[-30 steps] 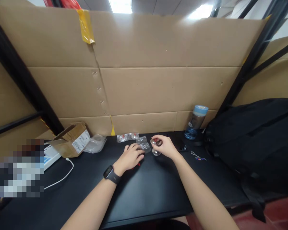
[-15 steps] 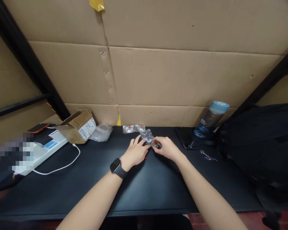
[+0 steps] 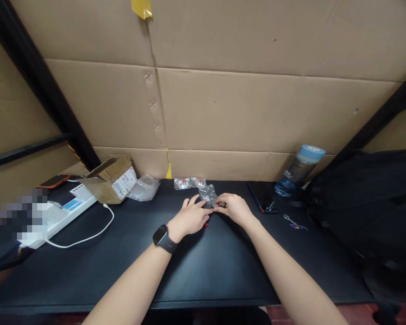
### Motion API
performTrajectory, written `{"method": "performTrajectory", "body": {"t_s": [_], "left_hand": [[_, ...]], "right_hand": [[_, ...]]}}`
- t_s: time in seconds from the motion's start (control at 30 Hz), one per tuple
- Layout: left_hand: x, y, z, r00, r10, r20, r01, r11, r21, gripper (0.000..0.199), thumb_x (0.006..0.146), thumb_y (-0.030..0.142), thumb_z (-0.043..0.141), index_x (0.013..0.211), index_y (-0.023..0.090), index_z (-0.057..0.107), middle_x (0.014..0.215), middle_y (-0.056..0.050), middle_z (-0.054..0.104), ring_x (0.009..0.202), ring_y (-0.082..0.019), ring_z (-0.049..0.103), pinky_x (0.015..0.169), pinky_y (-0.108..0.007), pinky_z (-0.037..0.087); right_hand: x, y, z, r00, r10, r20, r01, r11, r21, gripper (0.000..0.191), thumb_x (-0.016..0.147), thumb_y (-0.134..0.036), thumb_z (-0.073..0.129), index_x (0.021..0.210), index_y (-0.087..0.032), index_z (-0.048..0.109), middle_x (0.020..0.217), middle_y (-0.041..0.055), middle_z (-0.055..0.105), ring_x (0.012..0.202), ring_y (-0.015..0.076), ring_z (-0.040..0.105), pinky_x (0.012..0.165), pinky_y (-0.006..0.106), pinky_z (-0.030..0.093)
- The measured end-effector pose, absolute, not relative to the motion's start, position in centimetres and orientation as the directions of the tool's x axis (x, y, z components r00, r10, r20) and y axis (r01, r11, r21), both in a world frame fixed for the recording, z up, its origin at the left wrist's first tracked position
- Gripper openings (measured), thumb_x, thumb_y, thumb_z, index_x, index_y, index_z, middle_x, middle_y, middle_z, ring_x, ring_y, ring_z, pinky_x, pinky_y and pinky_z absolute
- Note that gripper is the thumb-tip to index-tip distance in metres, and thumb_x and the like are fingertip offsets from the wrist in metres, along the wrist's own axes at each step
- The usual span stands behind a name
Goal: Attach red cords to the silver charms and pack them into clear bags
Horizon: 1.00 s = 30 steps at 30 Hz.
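Cardboard wall [image 3: 243, 113] fills the back, black tabletop [image 3: 219, 271] stretches below, dark backpack [image 3: 368, 212] on the right! Left hand [image 3: 189, 219] spreads low over the surface; can't tell if it grips anything. Right hand [image 3: 235, 210], beside a crinkled wrapper [image 3: 208, 194], pinches a small red-and-clear piece [image 3: 220, 205] in closed fingertips.

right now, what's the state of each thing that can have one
Small item: held, mostly hidden
Right hand: fingers closed on small item
Left hand: fingers spread, grip unclear
Clear bag by left hand: crumpled
Wrapped packets: sealing unclear
Watch: screen dark
Cardboard box: flaps open
Bottle: lid on
Phone beside bottle: lying flat
White cable: loosely curved
Power strip: on or off unclear
Backpack: open or shut unclear
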State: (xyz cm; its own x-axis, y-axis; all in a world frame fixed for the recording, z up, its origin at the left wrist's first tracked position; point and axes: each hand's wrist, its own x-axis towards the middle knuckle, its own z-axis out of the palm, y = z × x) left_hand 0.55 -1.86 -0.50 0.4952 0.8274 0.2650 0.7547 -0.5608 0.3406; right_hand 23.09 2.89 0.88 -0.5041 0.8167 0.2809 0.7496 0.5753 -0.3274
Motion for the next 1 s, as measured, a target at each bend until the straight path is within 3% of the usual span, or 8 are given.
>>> {"method": "performTrajectory", "body": {"t_s": [0.1, 0.2, 0.43, 0.67, 0.8, 0.9, 1.0], "left_hand": [[0.5, -1.8, -0.5, 0.497, 0.831, 0.251, 0.758, -0.556, 0.341, 0.036, 0.094, 0.028, 0.056, 0.124, 0.041, 0.070, 0.142, -0.006, 0.060, 0.143, -0.042, 0.035, 0.108, -0.064, 0.032], [0.6, -1.8, -0.2, 0.514, 0.836, 0.191, 0.777, -0.548, 0.309, 0.037, 0.095, 0.029, 0.053, 0.127, 0.040, 0.069, 0.147, -0.005, 0.057, 0.144, -0.043, 0.032, 0.107, -0.065, 0.032], [0.9, -2.1, 0.8, 0.544, 0.837, 0.068, 0.801, -0.541, 0.255, 0.040, 0.096, 0.031, 0.051, 0.132, 0.044, 0.063, 0.161, 0.004, 0.039, 0.150, -0.041, 0.022, 0.111, -0.062, 0.030], [0.8, -2.2, 0.8, 0.501, 0.863, 0.067, 0.826, -0.500, 0.261, 0.039, 0.096, 0.037, 0.054, 0.133, 0.046, 0.063, 0.166, 0.000, 0.028, 0.153, -0.042, 0.015, 0.114, -0.066, 0.022], [0.8, -2.2, 0.9, 0.513, 0.857, 0.054, 0.815, -0.506, 0.284, 0.040, 0.095, 0.037, 0.056, 0.133, 0.048, 0.063, 0.167, 0.002, 0.025, 0.153, -0.042, 0.013, 0.115, -0.067, 0.020], [0.7, -2.1, 0.9, 0.515, 0.855, 0.058, 0.806, -0.506, 0.308, 0.038, 0.094, 0.035, 0.057, 0.128, 0.047, 0.066, 0.166, 0.003, 0.028, 0.152, -0.043, 0.014, 0.114, -0.067, 0.022], [0.6, -1.8, 1.0, 0.529, 0.842, 0.107, 0.782, -0.533, 0.323, 0.034, 0.093, 0.031, 0.058, 0.121, 0.045, 0.071, 0.162, 0.002, 0.035, 0.151, -0.042, 0.018, 0.114, -0.064, 0.024]], "right_hand": [[23.6, 2.5, 1.3, -0.590, 0.755, 0.288, 0.672, 0.656, -0.343, 0.023, 0.083, -0.019, 0.071, 0.104, -0.025, 0.078, 0.115, 0.0068, 0.073, 0.100, 0.0236, 0.071, 0.087, 0.032, 0.052], [24.1, 2.3, 1.3, -0.637, 0.716, 0.285, 0.609, 0.694, -0.383, 0.032, 0.084, -0.009, 0.065, 0.110, -0.023, 0.077, 0.115, 0.0077, 0.073, 0.104, 0.0223, 0.070, 0.094, 0.032, 0.051], [22.9, 3.6, -0.5, -0.559, 0.746, 0.360, 0.598, 0.665, -0.448, 0.016, 0.085, -0.017, 0.074, 0.099, -0.024, 0.080, 0.100, 0.0053, 0.074, 0.091, 0.0194, 0.070, 0.086, 0.029, 0.053], [22.1, 3.7, -1.1, -0.509, 0.777, 0.370, 0.675, 0.627, -0.389, 0.011, 0.086, -0.014, 0.069, 0.089, -0.023, 0.076, 0.098, 0.0025, 0.071, 0.084, 0.0154, 0.068, 0.077, 0.025, 0.050], [21.5, 3.5, -0.3, -0.430, 0.819, 0.380, 0.797, 0.542, -0.266, 0.003, 0.088, -0.021, 0.070, 0.089, -0.023, 0.070, 0.099, 0.0022, 0.068, 0.086, 0.0165, 0.066, 0.073, 0.026, 0.045], [20.7, 3.9, 0.3, -0.366, 0.833, 0.415, 0.873, 0.462, -0.158, 0.006, 0.088, -0.023, 0.070, 0.086, -0.022, 0.064, 0.095, 0.0030, 0.066, 0.086, 0.0183, 0.064, 0.072, 0.028, 0.041], [20.7, 4.5, 0.5, -0.331, 0.842, 0.427, 0.882, 0.437, -0.177, 0.011, 0.088, -0.024, 0.070, 0.084, -0.022, 0.060, 0.090, 0.0018, 0.065, 0.078, 0.0173, 0.061, 0.069, 0.028, 0.038]]}}
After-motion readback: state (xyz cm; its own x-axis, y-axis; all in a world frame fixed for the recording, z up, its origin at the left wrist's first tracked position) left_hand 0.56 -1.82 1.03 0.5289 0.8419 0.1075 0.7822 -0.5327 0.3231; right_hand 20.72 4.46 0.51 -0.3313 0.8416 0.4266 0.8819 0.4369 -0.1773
